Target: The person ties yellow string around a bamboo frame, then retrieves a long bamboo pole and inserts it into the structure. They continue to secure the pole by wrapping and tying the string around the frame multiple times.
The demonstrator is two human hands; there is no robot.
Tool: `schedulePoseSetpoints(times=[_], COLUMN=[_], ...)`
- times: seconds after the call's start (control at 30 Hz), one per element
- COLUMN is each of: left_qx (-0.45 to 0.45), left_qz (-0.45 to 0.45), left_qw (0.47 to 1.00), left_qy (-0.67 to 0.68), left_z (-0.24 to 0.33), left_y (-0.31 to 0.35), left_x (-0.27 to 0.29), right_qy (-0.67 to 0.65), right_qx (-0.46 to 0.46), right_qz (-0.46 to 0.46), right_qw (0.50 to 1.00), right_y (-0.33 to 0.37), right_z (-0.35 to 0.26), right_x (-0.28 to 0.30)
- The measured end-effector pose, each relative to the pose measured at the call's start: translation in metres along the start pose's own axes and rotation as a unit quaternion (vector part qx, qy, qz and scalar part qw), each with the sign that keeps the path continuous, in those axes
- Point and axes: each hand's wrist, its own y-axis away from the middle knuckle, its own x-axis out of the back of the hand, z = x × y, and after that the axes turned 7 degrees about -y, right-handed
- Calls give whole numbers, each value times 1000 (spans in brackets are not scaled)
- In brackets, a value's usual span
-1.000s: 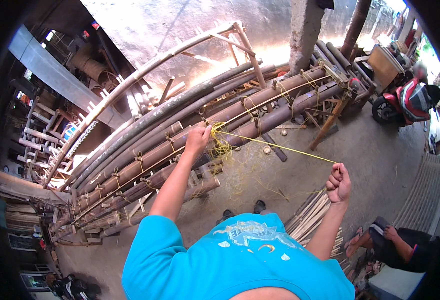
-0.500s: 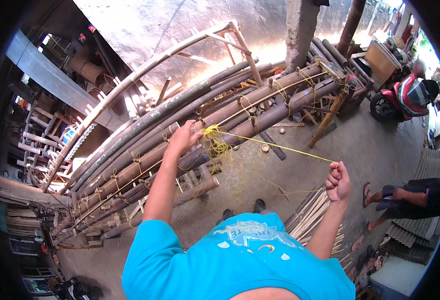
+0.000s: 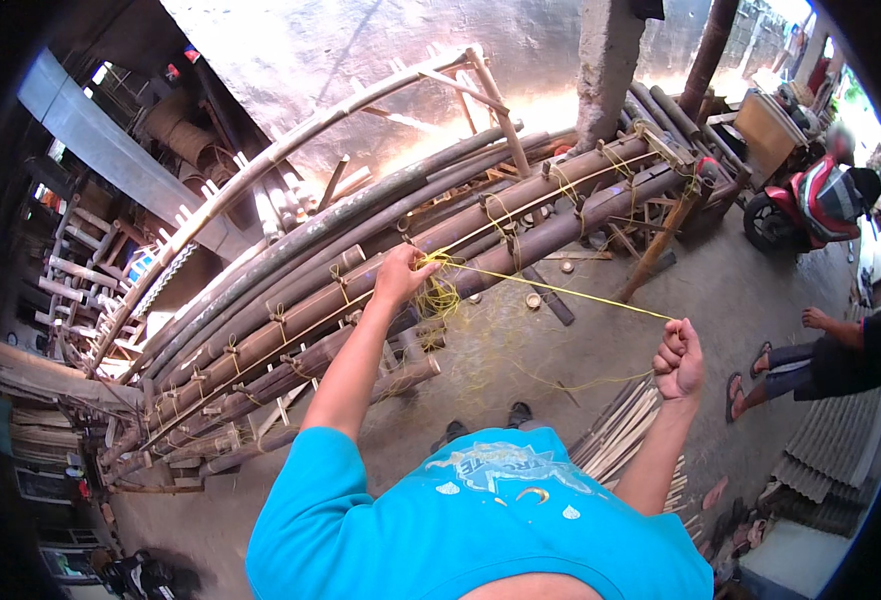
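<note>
Yellow twine (image 3: 550,290) runs taut between my two hands. My left hand (image 3: 399,274) is closed on the twine's bunched end, beside the long brown bamboo poles (image 3: 540,189). Below its fingers a loose tangle of the same twine (image 3: 440,297) hangs down. Held out to the right, my right hand (image 3: 677,359) is a fist around the other end of the stretch, and a slack strand curves away under it. Several yellow twine loops (image 3: 566,188) circle the poles at intervals.
A curved bamboo frame (image 3: 290,140) rises behind the poles. Split bamboo strips (image 3: 615,440) lie on the floor by my right arm. A person in sandals (image 3: 800,370) is at the right, and a red motorcycle (image 3: 810,205) stands farther back. A concrete post (image 3: 605,70) stands behind.
My left hand has shifted slightly right with the twine bunch. My right hand has barely moved, and the twine stays taut. The person at the right has moved their legs and hand.
</note>
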Motion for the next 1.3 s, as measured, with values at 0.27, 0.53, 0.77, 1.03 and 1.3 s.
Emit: schedulePoseSetpoints(times=[0.27,0.53,0.77,1.03,1.3], left_qx=[7,76,103,117,208], left_qz=[60,-95,34,-152,-168], left_qw=[994,982,992,976,932], left_qy=[-96,144,-56,107,245], left_z=[6,-11,4,-14,-15], left_y=[-17,-5,16,28,33], left_x=[-14,4,35,69,82], right_qy=[8,-3,-1,26,2], right_qx=[-1,-15,-22,-32,-24], right_qz=[21,-2,-2,-55,-63], right_qw=[1000,1000,1000,998,998], right_y=[11,2,-11,-21,-22], right_z=[6,9,19,29,33], right_x=[8,6,-11,-26,-29])
